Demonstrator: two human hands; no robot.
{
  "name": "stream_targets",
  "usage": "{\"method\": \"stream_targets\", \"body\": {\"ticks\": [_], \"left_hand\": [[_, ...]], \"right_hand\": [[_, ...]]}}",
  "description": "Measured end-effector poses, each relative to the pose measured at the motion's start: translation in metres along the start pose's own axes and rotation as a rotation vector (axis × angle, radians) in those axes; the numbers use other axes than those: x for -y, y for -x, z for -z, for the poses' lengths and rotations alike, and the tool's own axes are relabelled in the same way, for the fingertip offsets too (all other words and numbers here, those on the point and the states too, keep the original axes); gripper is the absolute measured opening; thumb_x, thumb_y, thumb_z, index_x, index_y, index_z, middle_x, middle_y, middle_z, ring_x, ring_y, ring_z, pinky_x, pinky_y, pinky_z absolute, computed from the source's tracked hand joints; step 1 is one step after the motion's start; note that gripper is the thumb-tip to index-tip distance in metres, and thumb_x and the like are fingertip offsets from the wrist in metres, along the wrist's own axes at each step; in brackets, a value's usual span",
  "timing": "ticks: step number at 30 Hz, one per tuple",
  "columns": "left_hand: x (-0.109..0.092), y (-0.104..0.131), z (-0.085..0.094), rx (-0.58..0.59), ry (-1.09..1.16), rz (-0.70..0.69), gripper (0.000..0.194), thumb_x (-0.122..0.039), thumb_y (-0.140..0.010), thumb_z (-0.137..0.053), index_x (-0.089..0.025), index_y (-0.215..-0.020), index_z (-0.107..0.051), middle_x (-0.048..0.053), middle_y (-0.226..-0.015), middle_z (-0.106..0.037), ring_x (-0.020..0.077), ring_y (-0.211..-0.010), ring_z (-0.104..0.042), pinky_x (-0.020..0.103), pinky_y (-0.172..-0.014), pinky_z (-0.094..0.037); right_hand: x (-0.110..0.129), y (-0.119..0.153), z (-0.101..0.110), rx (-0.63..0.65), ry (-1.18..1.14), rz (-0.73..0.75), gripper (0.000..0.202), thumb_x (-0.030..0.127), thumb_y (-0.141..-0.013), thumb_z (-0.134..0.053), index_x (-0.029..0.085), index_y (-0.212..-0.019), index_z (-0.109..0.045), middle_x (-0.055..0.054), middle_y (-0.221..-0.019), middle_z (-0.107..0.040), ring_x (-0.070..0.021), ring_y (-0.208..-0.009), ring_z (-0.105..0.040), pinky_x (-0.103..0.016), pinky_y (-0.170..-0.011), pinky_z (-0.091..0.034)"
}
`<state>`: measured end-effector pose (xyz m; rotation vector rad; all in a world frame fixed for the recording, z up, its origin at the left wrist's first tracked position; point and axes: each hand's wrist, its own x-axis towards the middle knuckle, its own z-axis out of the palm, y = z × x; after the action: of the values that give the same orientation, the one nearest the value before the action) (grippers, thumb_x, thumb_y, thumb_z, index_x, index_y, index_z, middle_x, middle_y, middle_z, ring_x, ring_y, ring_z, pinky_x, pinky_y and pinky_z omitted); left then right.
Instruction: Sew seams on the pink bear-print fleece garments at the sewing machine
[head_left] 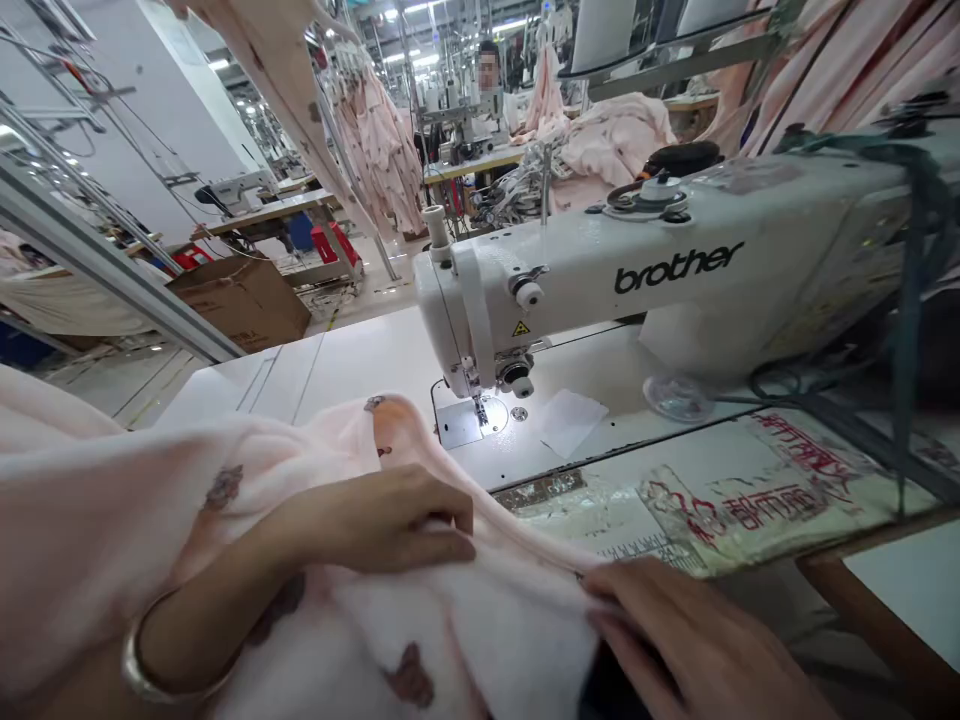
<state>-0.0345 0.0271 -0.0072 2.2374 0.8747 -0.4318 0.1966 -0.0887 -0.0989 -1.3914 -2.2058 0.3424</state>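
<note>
Pinching the pink cloth [285, 450] between thumb and fingers, the left hand [390, 515] held a fold of it on the near side of the sewing machine [585, 270], while the right hand [690, 640] gripped its long edge farther right, also on the machine's near side. Both grasps were narrow, closed on fabric. The cloth, printed with scattered brown figures, spread left and toward the wearer from the machine; its edge curved up beside the machine's needle plate [459, 425], and none of it could be seen under the machine's presser foot [481, 410]. The machine's lamp lit that bare spot. Judging by this, the cloth had been gathered and its edge taken in both hands, but it was not in position for stitching, so no seam was being run. The edge looked folded or bound, though whether any of it had already been sewn could not be told. What seemed left undone was the edge's placement at the machine's needle. A small white piece [574, 420] lay flat on the tabletop [360, 355] just right of the machine's needle, and a clear round disc [679, 397] sat beneath the machine's arm, both apart from the hands.
</note>
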Motion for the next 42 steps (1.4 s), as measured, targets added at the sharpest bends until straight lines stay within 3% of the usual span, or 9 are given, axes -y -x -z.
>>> {"method": "stream_targets", "body": {"ticks": [4,7,10,13,19,23,27,31,42], "left_hand": [[0.002,-0.010,-0.010,-0.084,-0.303,0.198,0.030,-0.028,-0.088,-0.044,-0.014,-0.065,-0.056,0.002,-0.063,-0.059,0.0139,-0.056,-0.050,0.028,-0.058,-0.033],[-0.016,-0.021,-0.022,-0.218,-0.378,0.233,0.017,-0.022,-0.087,-0.045,-0.014,-0.083,-0.060,0.007,-0.083,-0.062,0.0203,-0.074,-0.056,0.031,-0.064,-0.038],[-0.032,-0.037,-0.035,-0.326,-0.294,-0.006,0.023,-0.023,-0.084,-0.056,-0.012,-0.104,-0.054,0.009,-0.100,-0.057,0.0221,-0.092,-0.052,0.032,-0.079,-0.041],[-0.030,-0.050,-0.043,-0.323,-0.209,-0.137,0.026,-0.031,-0.078,-0.065,-0.012,-0.093,-0.054,0.010,-0.097,-0.054,0.0220,-0.092,-0.049,0.032,-0.081,-0.042],[-0.010,-0.045,-0.031,-0.224,0.167,-0.014,0.024,-0.037,-0.083,-0.058,-0.020,-0.097,-0.051,0.001,-0.087,-0.058,0.0169,-0.080,-0.053,0.027,-0.069,-0.039],[-0.009,-0.039,-0.020,-0.183,0.318,-0.017,0.032,-0.039,-0.081,-0.060,-0.022,-0.107,-0.054,0.001,-0.099,-0.060,0.0167,-0.088,-0.052,0.026,-0.073,-0.039],[-0.011,-0.037,-0.019,-0.150,0.305,0.054,0.030,-0.045,-0.085,-0.050,-0.019,-0.095,-0.060,0.000,-0.083,-0.057,0.0136,-0.075,-0.049,0.024,-0.063,-0.036],[-0.013,-0.037,-0.022,-0.209,0.311,0.125,0.030,-0.041,-0.087,-0.045,-0.016,-0.073,-0.054,-0.005,-0.061,-0.039,0.0095,-0.059,-0.035,0.023,-0.053,-0.026],[-0.013,-0.032,-0.018,-0.242,0.344,0.115,0.028,-0.039,-0.086,-0.048,-0.015,-0.085,-0.062,-0.003,-0.067,-0.049,0.0108,-0.064,-0.040,0.023,-0.058,-0.029]], "right_hand": [[-0.011,-0.019,-0.007,-0.094,0.136,0.002,0.020,0.011,-0.086,-0.037,0.021,-0.071,-0.045,-0.001,-0.068,-0.050,-0.0210,-0.062,-0.051,-0.034,-0.056,-0.040],[-0.014,-0.027,-0.009,0.032,0.023,-0.052,0.016,0.010,-0.084,-0.045,0.020,-0.070,-0.046,-0.002,-0.071,-0.049,-0.0203,-0.067,-0.052,-0.032,-0.056,-0.040],[-0.017,-0.034,-0.002,0.198,-0.088,-0.173,0.015,0.008,-0.082,-0.047,0.019,-0.071,-0.048,-0.002,-0.079,-0.051,-0.0187,-0.076,-0.052,-0.031,-0.063,-0.040],[-0.020,-0.045,0.009,0.277,-0.223,-0.210,0.015,0.005,-0.077,-0.050,0.018,-0.071,-0.050,-0.001,-0.085,-0.052,-0.0167,-0.087,-0.050,-0.030,-0.073,-0.039],[-0.028,-0.077,0.029,0.470,-0.543,-0.302,0.002,0.018,-0.073,-0.055,0.020,-0.073,-0.055,0.002,-0.079,-0.057,-0.0134,-0.074,-0.052,-0.024,-0.062,-0.036],[-0.035,-0.089,0.027,0.582,-0.724,-0.276,0.004,0.019,-0.073,-0.055,0.018,-0.072,-0.051,0.004,-0.063,-0.054,-0.0103,-0.059,-0.051,-0.021,-0.053,-0.035],[-0.036,-0.093,0.025,0.571,-0.749,-0.301,0.005,0.021,-0.073,-0.056,0.017,-0.073,-0.051,0.003,-0.064,-0.055,-0.0105,-0.059,-0.054,-0.020,-0.053,-0.038],[-0.030,-0.096,0.027,0.502,-0.681,-0.300,0.005,0.020,-0.070,-0.058,0.017,-0.071,-0.054,0.003,-0.064,-0.054,-0.0094,-0.060,-0.050,-0.020,-0.052,-0.034],[-0.020,-0.098,0.029,0.397,-0.544,-0.294,0.002,0.021,-0.071,-0.055,0.019,-0.071,-0.055,0.003,-0.069,-0.058,-0.0111,-0.062,-0.051,-0.021,-0.050,-0.032]]}}
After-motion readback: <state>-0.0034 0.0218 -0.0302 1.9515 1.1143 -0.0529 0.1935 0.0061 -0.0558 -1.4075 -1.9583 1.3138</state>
